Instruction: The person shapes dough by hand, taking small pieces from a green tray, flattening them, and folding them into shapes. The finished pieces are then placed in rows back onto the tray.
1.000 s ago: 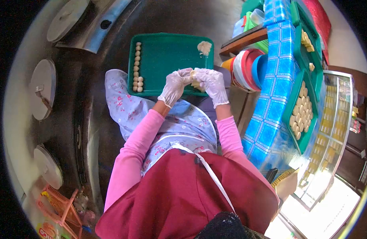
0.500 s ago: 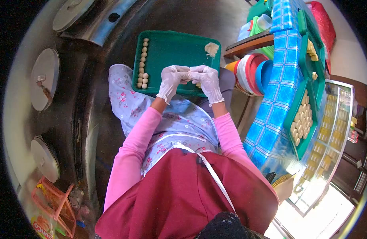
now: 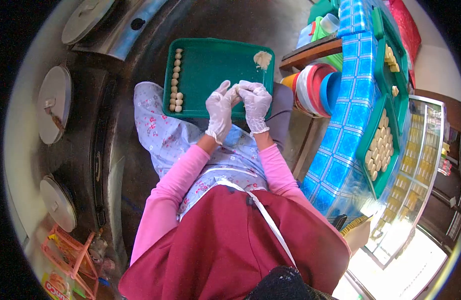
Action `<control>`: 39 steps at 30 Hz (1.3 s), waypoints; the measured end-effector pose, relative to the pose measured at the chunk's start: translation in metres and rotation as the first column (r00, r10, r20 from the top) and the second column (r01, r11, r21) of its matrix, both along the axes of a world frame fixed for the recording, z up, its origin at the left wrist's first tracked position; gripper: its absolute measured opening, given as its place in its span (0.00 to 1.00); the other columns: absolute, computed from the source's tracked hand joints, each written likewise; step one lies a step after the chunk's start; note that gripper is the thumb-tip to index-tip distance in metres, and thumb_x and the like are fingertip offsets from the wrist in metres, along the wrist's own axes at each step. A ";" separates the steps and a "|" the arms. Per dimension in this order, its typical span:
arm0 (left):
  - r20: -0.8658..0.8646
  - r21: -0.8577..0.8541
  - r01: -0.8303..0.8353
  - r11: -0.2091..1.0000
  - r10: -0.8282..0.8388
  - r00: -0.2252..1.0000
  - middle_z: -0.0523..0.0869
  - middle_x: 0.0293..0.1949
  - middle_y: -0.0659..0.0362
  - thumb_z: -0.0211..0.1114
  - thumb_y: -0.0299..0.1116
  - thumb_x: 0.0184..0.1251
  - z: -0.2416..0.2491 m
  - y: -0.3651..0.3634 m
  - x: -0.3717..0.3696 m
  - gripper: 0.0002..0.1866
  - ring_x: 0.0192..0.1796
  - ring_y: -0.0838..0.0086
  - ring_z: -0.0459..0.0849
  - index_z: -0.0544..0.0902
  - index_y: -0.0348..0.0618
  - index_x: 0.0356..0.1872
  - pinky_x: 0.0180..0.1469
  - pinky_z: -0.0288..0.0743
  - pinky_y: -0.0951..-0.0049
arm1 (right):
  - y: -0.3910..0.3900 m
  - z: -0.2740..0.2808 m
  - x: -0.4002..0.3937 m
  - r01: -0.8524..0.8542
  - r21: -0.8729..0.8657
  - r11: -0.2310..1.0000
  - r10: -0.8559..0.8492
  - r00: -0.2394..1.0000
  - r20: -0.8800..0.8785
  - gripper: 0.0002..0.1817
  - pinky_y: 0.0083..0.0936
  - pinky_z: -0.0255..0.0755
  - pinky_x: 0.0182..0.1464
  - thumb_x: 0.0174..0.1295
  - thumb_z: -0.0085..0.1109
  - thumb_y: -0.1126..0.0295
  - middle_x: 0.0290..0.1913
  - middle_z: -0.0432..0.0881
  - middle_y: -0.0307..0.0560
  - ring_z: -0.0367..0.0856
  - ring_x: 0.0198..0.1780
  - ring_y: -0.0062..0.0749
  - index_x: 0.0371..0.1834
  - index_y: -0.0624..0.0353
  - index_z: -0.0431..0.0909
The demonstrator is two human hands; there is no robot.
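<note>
My left hand [image 3: 219,109] and my right hand [image 3: 256,104], both in thin white gloves, meet over the near right part of a green tray [image 3: 210,65]. Their fingertips pinch a small pale piece of dough [image 3: 235,92], mostly hidden by the fingers. Round dough balls [image 3: 175,75] form a column along the tray's left side, with a short second row at its near end. At the far right corner lies a crumbly lump of dough [image 3: 262,60]. The tray sits by my lap, over a flowered apron [image 3: 165,112].
To the right, a table with a blue checked cloth [image 3: 335,145] bears a green tray of pale round pieces [image 3: 379,150]. Stacked tubs [image 3: 318,90] stand beside it. Round lids [image 3: 54,105] line the left side, above an orange basket [image 3: 73,255].
My hands have turned more upright, and the left thumb has lifted. My fingertips stay together. The view has shifted slightly, so the tray appears a little further left.
</note>
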State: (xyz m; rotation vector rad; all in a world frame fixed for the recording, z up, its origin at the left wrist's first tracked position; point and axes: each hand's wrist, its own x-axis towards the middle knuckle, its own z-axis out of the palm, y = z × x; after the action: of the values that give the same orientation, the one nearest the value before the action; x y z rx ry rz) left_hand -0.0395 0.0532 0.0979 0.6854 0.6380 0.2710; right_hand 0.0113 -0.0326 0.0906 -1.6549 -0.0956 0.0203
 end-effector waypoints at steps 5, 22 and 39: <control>-0.032 0.181 0.142 0.973 -0.138 0.990 0.82 0.51 0.49 0.65 0.29 0.63 -0.003 0.010 -0.012 0.26 0.46 0.71 0.84 0.71 0.25 0.60 0.50 0.78 0.73 | -0.005 0.016 0.003 -0.105 0.048 0.993 0.112 0.982 -0.155 0.08 0.18 0.72 0.28 0.51 0.66 0.76 0.34 0.85 0.43 0.80 0.29 0.20 0.35 0.65 0.86; 0.051 -0.375 0.417 0.828 -0.431 0.901 0.86 0.42 0.49 0.62 0.25 0.65 -0.029 0.050 0.004 0.12 0.42 0.64 0.87 0.79 0.30 0.48 0.45 0.84 0.68 | -0.020 0.047 0.033 -0.516 -0.072 0.853 0.442 0.791 -0.423 0.09 0.18 0.73 0.30 0.52 0.68 0.70 0.31 0.85 0.40 0.80 0.28 0.20 0.34 0.63 0.86; -0.017 0.053 0.596 0.802 -0.596 0.803 0.86 0.43 0.50 0.70 0.26 0.56 -0.006 0.053 0.003 0.21 0.41 0.67 0.87 0.77 0.29 0.51 0.47 0.83 0.69 | -0.029 0.050 0.027 -0.553 -0.344 0.759 0.518 0.832 -0.197 0.08 0.26 0.73 0.32 0.49 0.70 0.71 0.26 0.84 0.43 0.81 0.26 0.31 0.32 0.61 0.86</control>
State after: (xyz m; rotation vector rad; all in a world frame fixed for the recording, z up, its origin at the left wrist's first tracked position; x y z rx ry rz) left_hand -0.0363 0.1063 0.0917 0.9060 0.3847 -0.3035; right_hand 0.0383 -0.0617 0.1402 -1.9699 -0.5307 0.5909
